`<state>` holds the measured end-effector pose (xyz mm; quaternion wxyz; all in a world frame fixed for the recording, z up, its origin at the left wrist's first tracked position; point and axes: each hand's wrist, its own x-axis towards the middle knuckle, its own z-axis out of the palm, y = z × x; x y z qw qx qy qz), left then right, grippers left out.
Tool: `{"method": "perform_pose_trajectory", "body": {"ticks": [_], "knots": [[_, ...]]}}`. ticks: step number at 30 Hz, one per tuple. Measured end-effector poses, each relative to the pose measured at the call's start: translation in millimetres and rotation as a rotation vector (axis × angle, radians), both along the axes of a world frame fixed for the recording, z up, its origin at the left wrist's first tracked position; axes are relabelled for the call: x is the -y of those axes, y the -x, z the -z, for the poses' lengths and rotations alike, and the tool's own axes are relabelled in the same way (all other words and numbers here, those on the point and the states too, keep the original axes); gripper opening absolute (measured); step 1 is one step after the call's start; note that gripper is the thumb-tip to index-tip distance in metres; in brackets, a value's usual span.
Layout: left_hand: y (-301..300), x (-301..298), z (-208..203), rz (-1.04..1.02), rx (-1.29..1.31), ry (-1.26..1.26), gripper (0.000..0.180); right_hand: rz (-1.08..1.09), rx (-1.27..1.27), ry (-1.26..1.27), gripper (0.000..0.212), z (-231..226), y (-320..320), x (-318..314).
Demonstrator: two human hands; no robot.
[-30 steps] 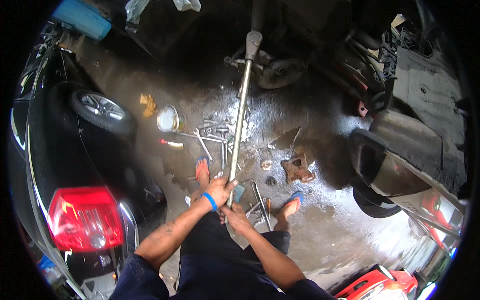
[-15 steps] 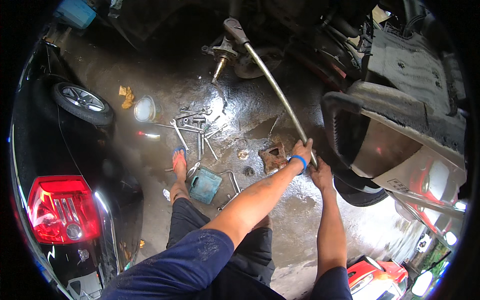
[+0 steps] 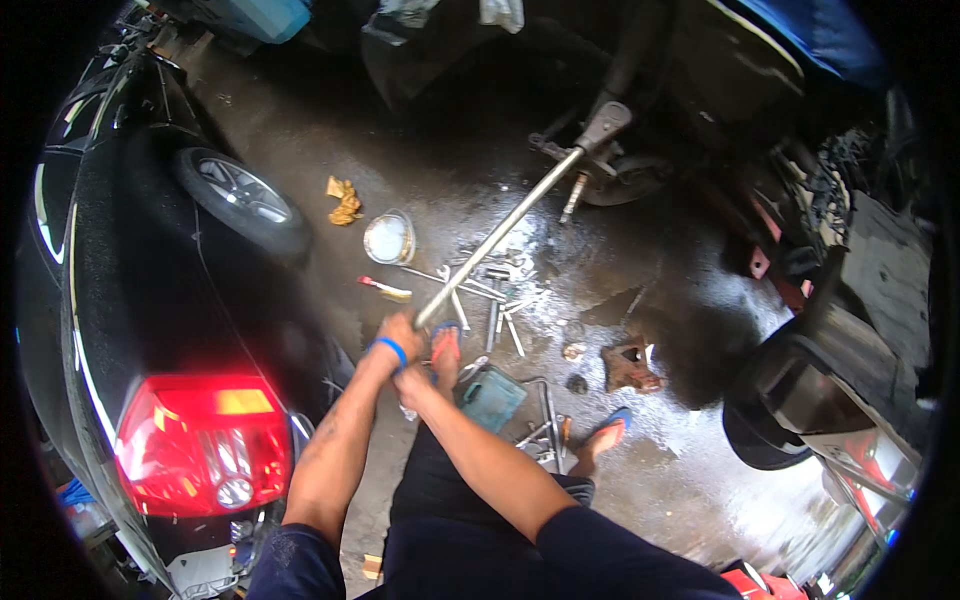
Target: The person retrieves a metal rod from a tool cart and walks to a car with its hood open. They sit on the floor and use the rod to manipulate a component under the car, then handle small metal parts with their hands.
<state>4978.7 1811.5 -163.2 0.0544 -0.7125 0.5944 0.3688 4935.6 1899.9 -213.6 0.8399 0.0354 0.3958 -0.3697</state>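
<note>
A long-handled ratchet wrench (image 3: 500,232) runs slantwise from the dark vehicle part at the far side toward me, its head up by a hub with a shaft (image 3: 575,195). My left hand (image 3: 399,340), with a blue band at the wrist, is closed round the near end of the handle. Just below it my right hand (image 3: 412,383) is also closed at the handle's end, its fingers partly hidden. Beneath the handle lie several spanners and sockets (image 3: 494,318) on the wet floor.
A black car with a red tail light (image 3: 205,445) stands close on the left. On the floor are a clear tub (image 3: 389,237), yellow cloth (image 3: 343,201), a brush (image 3: 384,289), a teal case (image 3: 492,398) and a rusty brake caliper-like part (image 3: 631,365). A vehicle's dark bodywork (image 3: 760,400) rises at right.
Both hands have swung the handle's near end from right to left, across the tools. The view has shifted too, and my right foot now shows.
</note>
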Motion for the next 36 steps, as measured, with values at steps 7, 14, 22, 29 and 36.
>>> {"method": "perform_pose_trajectory", "body": {"ticks": [7, 14, 22, 29, 36], "knots": [[-99.5, 134.0, -20.6, 0.162, 0.111, 0.067, 0.04, 0.088, 0.212, -0.011, 0.018, 25.6, -133.1, 134.0], [21.9, 12.9, -25.7, 0.438, -0.071, -0.233, 0.05, -0.017, -0.204, -0.092, 0.013, -16.2, 43.0, -23.4], [195.4, -81.3, -3.8, 0.297, -0.435, -0.199, 0.049, -0.224, -0.328, -0.134, 0.025, -26.2, 264.6, -125.7], [546.2, -91.0, 55.8, -0.207, -0.777, -0.239, 0.051, -0.509, -1.667, 0.265, 0.037, -20.0, 622.1, -109.1], [572.0, -105.5, 60.8, -0.383, -0.919, -0.024, 0.053, -0.582, -1.831, 0.455, 0.038, -10.0, 641.2, -105.0]]}}
